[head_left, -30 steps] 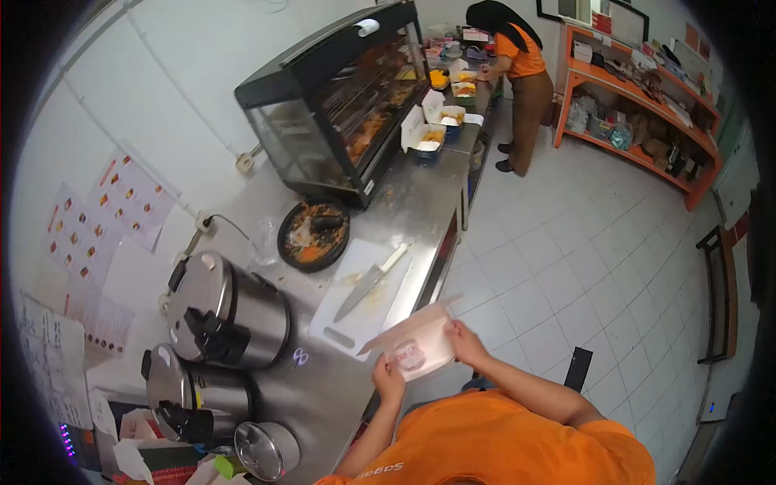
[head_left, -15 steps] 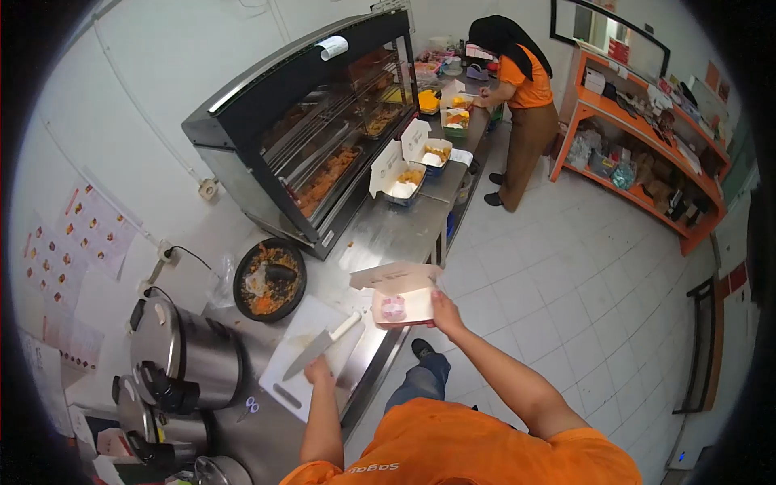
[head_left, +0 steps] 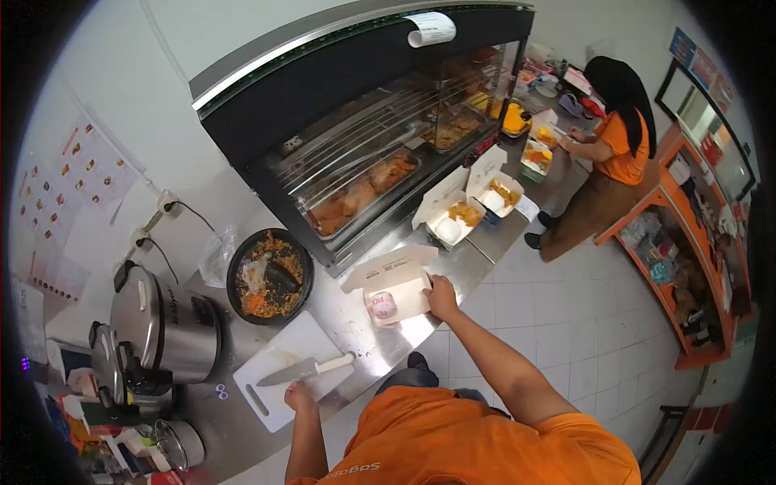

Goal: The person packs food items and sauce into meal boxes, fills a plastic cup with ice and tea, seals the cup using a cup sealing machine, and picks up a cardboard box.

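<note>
My right hand grips the right side of an open paper box over the steel counter's edge. Inside the box lies a small round wrapped packet with pink print. My left hand, its fingers curled, is at the lower edge of the white cutting board, just below the knife. Whether it holds anything is too small to tell. The knife lies across the board, its pale handle pointing right. Behind the board sits a black stone mortar with a chunky orange-brown mix and a dark pestle.
A glass food warmer stands at the back of the counter. Two open boxes with food are to its front right. Large steel cookers stand at left. Another person works at the far right end, near an orange shelf.
My left hand has let go of the box and moved left to the cutting board. My right hand has carried the box over the counter. The view has moved nearer to the warmer.
</note>
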